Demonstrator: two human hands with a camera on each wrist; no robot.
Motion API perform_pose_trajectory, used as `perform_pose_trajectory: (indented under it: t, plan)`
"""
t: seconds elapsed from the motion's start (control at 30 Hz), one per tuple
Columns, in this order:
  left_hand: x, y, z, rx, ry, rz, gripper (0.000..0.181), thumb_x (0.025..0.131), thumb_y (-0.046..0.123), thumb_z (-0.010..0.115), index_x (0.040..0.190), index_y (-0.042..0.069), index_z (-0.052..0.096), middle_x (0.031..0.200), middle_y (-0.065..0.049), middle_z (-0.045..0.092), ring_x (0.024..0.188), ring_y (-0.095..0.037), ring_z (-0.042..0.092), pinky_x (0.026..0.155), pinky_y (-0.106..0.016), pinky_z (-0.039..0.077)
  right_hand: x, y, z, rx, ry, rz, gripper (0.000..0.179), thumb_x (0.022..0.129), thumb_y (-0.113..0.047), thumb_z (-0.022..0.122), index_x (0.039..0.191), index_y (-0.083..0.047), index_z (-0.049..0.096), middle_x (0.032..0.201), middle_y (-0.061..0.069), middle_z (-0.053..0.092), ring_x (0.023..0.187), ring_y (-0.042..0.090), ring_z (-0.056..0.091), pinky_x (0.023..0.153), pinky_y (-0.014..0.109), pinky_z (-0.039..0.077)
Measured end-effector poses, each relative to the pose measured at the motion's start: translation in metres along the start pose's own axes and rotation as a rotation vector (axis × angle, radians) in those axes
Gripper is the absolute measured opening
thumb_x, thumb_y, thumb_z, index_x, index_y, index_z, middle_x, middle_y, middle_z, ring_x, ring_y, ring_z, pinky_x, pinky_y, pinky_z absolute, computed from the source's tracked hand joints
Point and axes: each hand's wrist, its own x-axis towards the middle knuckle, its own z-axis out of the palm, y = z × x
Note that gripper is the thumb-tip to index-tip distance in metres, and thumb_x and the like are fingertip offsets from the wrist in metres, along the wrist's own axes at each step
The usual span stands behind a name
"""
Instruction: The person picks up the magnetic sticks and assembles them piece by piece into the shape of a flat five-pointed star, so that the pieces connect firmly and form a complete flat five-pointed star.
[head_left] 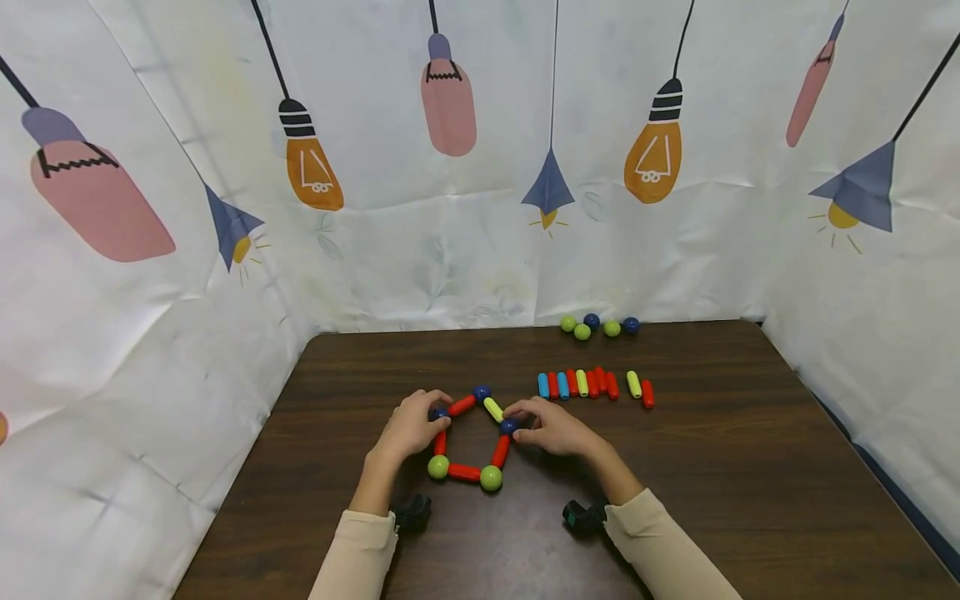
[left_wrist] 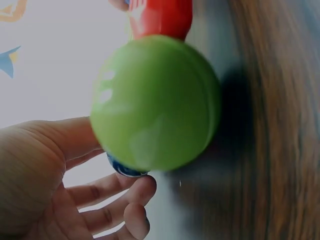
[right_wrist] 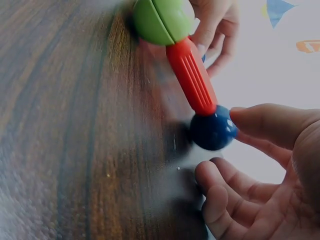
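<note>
White cloth (head_left: 480, 287) printed with pink, orange and blue lamps (head_left: 652, 167), hung around a dark brown wood-grain desk (head_left: 735, 467). Left of the desk's middle, a five-sided ring of red and yellow rods joined by blue and green balls (head_left: 464, 472); left hand (head_left: 409, 425), fingers pinching the ring's left blue ball (head_left: 439, 413); right hand (head_left: 555, 427), fingers pinching the right blue ball (head_left: 508, 427). Farther right, loose red, yellow and light-blue rods (head_left: 592, 384); behind, loose green and blue balls (head_left: 582, 332).
</note>
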Motion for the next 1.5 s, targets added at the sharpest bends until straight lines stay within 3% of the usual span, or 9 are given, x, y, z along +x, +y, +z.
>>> perform_pose_trajectory:
  t: [0.33, 0.57, 0.77, 0.93, 1.27, 1.5]
  plan:
    - [0.002, -0.023, -0.011, -0.040, 0.003, -0.075, 0.024, 0.094, 0.026, 0.075, 0.116, 0.015, 0.072, 0.111, -0.009, 0.067, 0.098, -0.026, 0.061, 0.089, -0.051, 0.051, -0.007, 0.010, -0.025, 0.049, 0.024, -0.003, 0.041, 0.103, -0.026, 0.062, 0.139, -0.008, 0.058, 0.113, 0.009, 0.065, 0.084, 0.023, 0.063, 0.072, 0.033, 0.053]
    - [0.002, -0.030, -0.012, -0.113, -0.010, -0.102, 0.024, 0.095, 0.026, 0.074, 0.115, 0.013, 0.072, 0.106, -0.009, 0.066, 0.094, -0.024, 0.058, 0.084, -0.044, 0.051, -0.026, 0.020, -0.063, 0.144, 0.176, -0.003, 0.041, 0.105, -0.023, 0.059, 0.140, -0.002, 0.056, 0.113, 0.015, 0.063, 0.090, 0.041, 0.065, 0.072, 0.037, 0.054]
    - [0.003, -0.027, -0.007, -0.208, -0.010, -0.133, 0.026, 0.096, 0.023, 0.074, 0.117, 0.008, 0.070, 0.097, -0.010, 0.059, 0.072, -0.019, 0.060, 0.065, -0.031, 0.052, -0.050, 0.038, -0.092, 0.201, 0.324, 0.031, 0.040, 0.106, -0.026, 0.057, 0.138, -0.003, 0.056, 0.114, 0.027, 0.061, 0.093, 0.042, 0.063, 0.080, 0.045, 0.056]
    - [0.005, -0.022, -0.001, -0.294, -0.009, -0.162, 0.028, 0.096, 0.021, 0.074, 0.119, 0.005, 0.069, 0.099, -0.013, 0.057, 0.061, -0.017, 0.065, 0.057, -0.030, 0.057, -0.071, 0.053, -0.108, 0.239, 0.406, 0.065, 0.041, 0.105, -0.030, 0.059, 0.137, -0.005, 0.056, 0.114, 0.024, 0.058, 0.093, 0.042, 0.062, 0.079, 0.043, 0.057]
    - [0.007, -0.021, 0.004, -0.345, 0.003, -0.173, 0.032, 0.093, 0.020, 0.077, 0.121, 0.007, 0.068, 0.105, -0.014, 0.057, 0.062, -0.016, 0.066, 0.059, -0.031, 0.059, -0.102, 0.076, -0.135, 0.147, 0.461, 0.154, 0.043, 0.106, -0.024, 0.058, 0.138, 0.004, 0.052, 0.112, 0.023, 0.060, 0.086, 0.025, 0.062, 0.074, 0.035, 0.056]
    - [0.006, -0.024, 0.000, -0.371, -0.036, -0.165, 0.036, 0.091, 0.018, 0.078, 0.125, 0.010, 0.067, 0.109, -0.015, 0.060, 0.066, -0.017, 0.069, 0.065, -0.033, 0.060, -0.102, 0.101, -0.151, -0.004, 0.369, 0.166, 0.043, 0.102, -0.019, 0.064, 0.137, 0.004, 0.054, 0.133, 0.030, 0.055, 0.079, 0.018, 0.060, 0.066, 0.031, 0.052]
